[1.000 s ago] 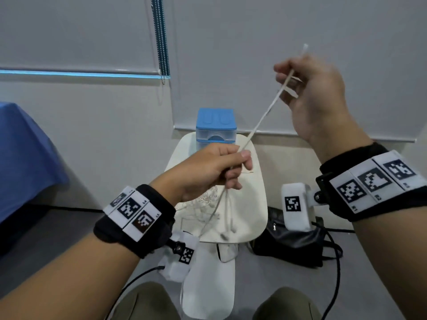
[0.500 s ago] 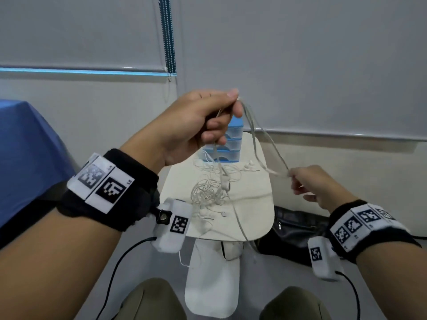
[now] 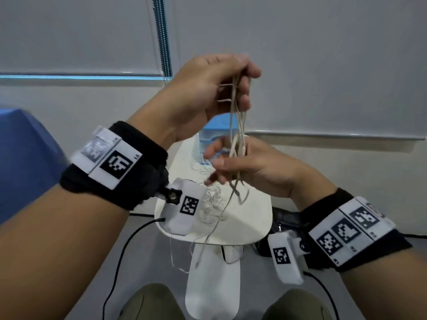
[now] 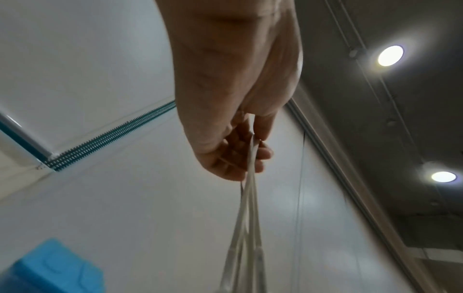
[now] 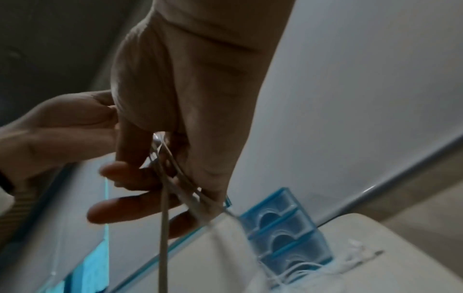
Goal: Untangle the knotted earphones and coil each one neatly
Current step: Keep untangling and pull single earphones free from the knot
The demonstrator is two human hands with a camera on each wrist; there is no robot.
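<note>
A small white rounded table [image 3: 249,218] stood by the wall, with a blue plastic mini drawer box [image 3: 216,132] at its far edge. The left hand [image 3: 208,95] was raised, fingers curled, pinching several loops of off-white earphone cable [image 3: 235,125]. Just below, the right hand [image 3: 251,167] had fingers loosely spread around those hanging strands. More tangled thin white earphones [image 3: 212,202] sat near the table's middle.
</note>
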